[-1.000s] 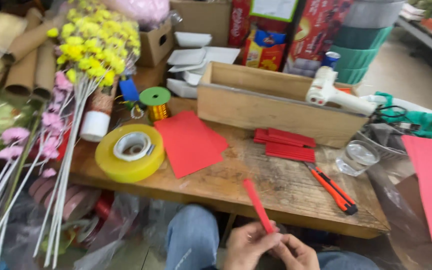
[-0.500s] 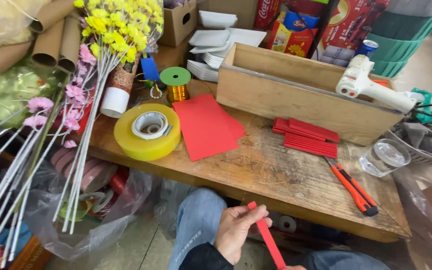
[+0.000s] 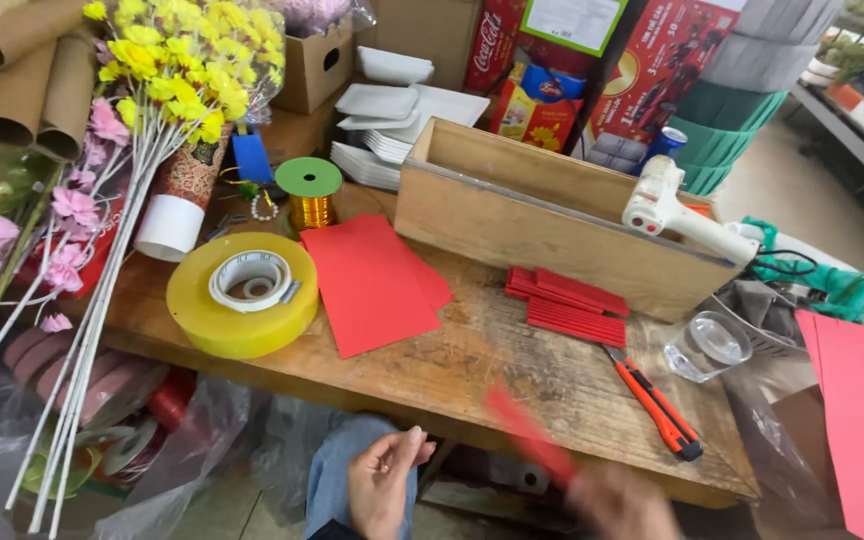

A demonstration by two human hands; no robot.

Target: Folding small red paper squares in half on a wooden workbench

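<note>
I am looking over the worn wooden table (image 3: 472,370), where a big yellow tape roll (image 3: 242,295) is lying. Below its edge, my blurred right hand (image 3: 622,505) is gripping a thin red paper strip (image 3: 530,437); my left hand (image 3: 384,482) is hanging loosely open, holding nothing.

A worn wooden workbench (image 3: 512,370) stood on a grey concrete floor (image 3: 802,190). Metal shelving (image 3: 857,130) lined the far right. Lighting was even.

red paper strip (image 3: 527,435) | narrow, blurred | tilted, below table edge
</note>
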